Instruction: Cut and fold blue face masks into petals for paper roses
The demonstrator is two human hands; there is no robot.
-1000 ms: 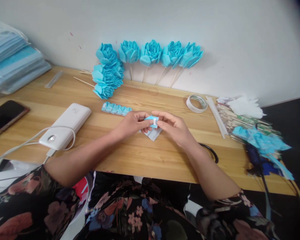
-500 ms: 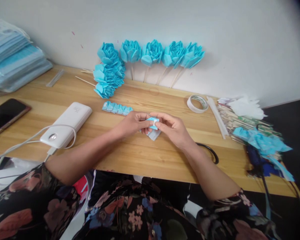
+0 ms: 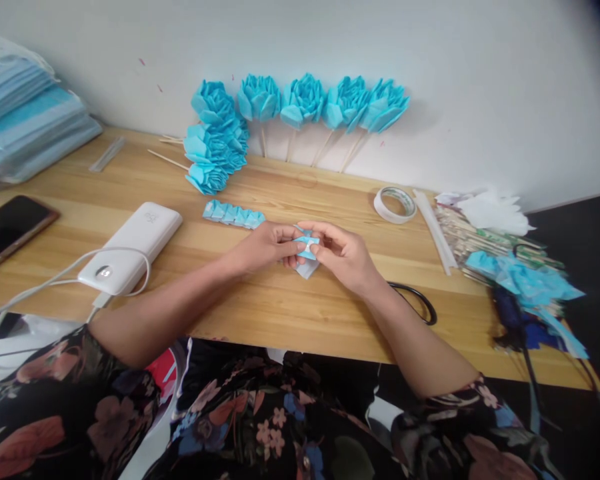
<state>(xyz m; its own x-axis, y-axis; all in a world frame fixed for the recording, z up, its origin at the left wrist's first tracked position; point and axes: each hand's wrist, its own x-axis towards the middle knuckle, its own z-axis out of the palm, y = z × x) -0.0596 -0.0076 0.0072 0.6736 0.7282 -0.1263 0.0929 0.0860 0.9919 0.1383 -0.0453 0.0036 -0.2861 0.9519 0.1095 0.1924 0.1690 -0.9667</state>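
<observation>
Sleeves [image 3: 60, 400], dark floral print; both forearms reach fwd over wood tabletop [image 3: 260, 313]. Black cord loop [image 3: 429, 308] lies partly hidden by R forearm. L hand [image 3: 267, 247] mostly closed, thumb & fingers pinching blue piece [image 3: 308, 253]; R hand [image 3: 347, 260] also curled in, thumb & fingertips on its other side. So blue piece sits btwn both hands, nr table's middle, w/ small white patch on its face. Pale flap [image 3: 307, 269] shows just below; can't tell if attached. Off to L: white power bank [image 3: 145, 230], white cable [image 3: 133, 251] across its top, dark-screened phone [image 3: 15, 230] further L. To R: blue scraps [image 3: 535, 280] on a bundle of thin sticks [image 3: 460, 237]. Just past L hand, row of folded blue pcs [image 3: 233, 215] lies flat. Beyond, on R: white tape roll [image 3: 384, 209], white strips [image 3: 434, 230] beside it. Far L: stack of pleated sheets [image 3: 30, 127]. At back, blue flowers [image 3: 303, 100] on sticks lean on wall [image 3: 460, 100]; more flowers piled L of those.
</observation>
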